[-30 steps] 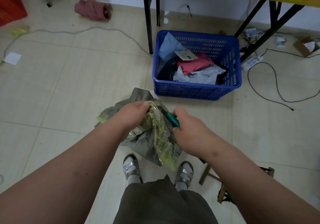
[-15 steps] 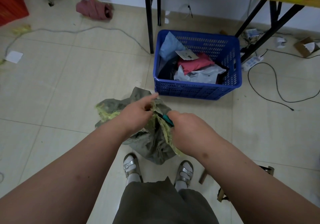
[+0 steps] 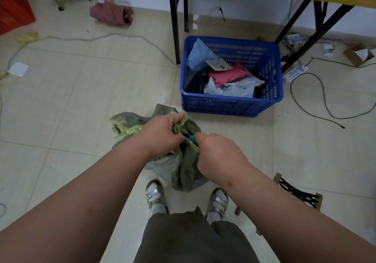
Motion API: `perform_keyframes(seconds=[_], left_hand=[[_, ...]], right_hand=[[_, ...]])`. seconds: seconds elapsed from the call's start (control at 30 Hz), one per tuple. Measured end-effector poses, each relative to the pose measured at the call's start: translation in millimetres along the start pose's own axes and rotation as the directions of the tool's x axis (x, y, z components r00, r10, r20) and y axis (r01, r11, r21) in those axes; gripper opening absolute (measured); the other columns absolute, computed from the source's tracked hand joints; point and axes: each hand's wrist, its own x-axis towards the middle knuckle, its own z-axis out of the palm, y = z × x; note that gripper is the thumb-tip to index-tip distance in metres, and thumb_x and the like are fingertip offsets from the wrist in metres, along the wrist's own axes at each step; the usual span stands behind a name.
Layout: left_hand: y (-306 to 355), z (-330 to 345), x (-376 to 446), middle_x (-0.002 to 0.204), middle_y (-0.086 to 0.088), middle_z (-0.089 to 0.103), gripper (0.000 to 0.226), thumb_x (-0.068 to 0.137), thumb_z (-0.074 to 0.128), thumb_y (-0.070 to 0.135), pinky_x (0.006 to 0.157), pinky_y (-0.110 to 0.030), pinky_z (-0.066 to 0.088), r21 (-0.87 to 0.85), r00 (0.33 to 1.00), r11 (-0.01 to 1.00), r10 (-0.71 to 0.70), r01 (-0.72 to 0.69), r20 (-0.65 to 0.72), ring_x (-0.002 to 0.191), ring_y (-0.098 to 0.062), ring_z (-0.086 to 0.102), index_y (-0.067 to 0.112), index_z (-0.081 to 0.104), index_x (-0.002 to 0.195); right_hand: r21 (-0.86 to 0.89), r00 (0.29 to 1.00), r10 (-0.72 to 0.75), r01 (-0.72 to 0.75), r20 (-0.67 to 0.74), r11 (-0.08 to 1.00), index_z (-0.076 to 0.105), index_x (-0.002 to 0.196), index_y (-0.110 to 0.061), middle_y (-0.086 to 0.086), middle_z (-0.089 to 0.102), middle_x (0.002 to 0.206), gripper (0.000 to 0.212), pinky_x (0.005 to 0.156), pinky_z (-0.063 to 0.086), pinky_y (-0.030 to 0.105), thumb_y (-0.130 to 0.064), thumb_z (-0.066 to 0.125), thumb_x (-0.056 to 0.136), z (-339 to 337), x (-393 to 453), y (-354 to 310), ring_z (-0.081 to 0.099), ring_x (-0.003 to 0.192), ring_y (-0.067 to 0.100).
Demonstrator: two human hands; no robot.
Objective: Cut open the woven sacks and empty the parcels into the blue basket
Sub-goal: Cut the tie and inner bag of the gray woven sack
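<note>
Nearest, between the person's sandalled feet, the grey-green woven sack [image 3: 179,169] stands on the tiled floor, its neck bunched up with yellowish tape or plastic. The left hand [image 3: 162,134] has its grip pinched on that bunched neck, holding it up. Just beside it, the right hand [image 3: 219,156] has its grip pressed together around a teal-handled cutter [image 3: 193,139], whose tip is hidden in the folds, so the cut itself cannot be seen. Judging from this, the sack is at the opening stage and not yet emptied. Farther off, near a counter leg, the blue basket [image 3: 230,106] already holds several parcels [image 3: 234,79], pink, pale blue and white, so part of the job looks done; more emptying remains.
</note>
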Motion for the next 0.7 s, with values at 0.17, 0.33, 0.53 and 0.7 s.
perform_keyframes(seconds=[0.17,0.33,0.53,0.7], left_hand=[[-7,-10,-3,0.119,0.01,0.058,0.073,0.084,0.066,0.005,0.091,-0.038,0.055,-0.134,0.997,0.99,-0.053,0.045,-0.057,0.102,-0.019,0.066,0.03,0.038,0.146],[-18,-11,-6,0.112,0.006,0.062,0.076,0.083,0.065,0.002,0.082,-0.048,0.057,-0.136,0.994,0.988,-0.085,0.075,-0.067,0.094,-0.032,0.069,0.035,0.037,0.146],[-10,-9,-3,0.135,0.001,0.058,0.08,0.081,0.065,0.004,0.087,-0.039,0.057,-0.054,0.999,0.998,-0.027,0.025,-0.034,0.096,-0.016,0.068,0.033,0.033,0.148],[-16,-1,-7,0.145,0.0,0.048,0.084,0.083,0.067,0.004,0.075,-0.038,0.06,-0.079,0.999,0.996,-0.044,0.045,0.015,0.073,-0.012,0.067,0.034,0.027,0.15]], right_hand=[[-0.033,0.998,0.011,-0.009,0.056,0.999,0.053,0.118,-0.022,-0.005,0.043,0.073,0.037,0.059,0.044,0.034,-0.007,0.046,0.085,15,-13,21,0.054,0.073,0.024],[0.045,0.996,0.088,-0.088,-0.001,0.995,0.057,0.114,-0.025,0.0,0.062,0.09,0.032,0.064,0.051,0.036,-0.011,0.049,0.086,6,-30,35,0.058,0.079,0.022],[-0.005,0.994,-0.096,0.096,-0.056,0.995,0.052,0.118,-0.023,0.001,0.049,0.085,0.031,0.064,0.041,0.035,-0.017,0.048,0.087,0,3,-1,0.052,0.08,0.029],[0.007,0.998,0.008,-0.008,0.06,1.0,0.056,0.113,-0.026,-0.004,0.052,0.08,0.035,0.057,0.042,0.032,-0.01,0.047,0.084,16,-21,29,0.056,0.077,0.024]])
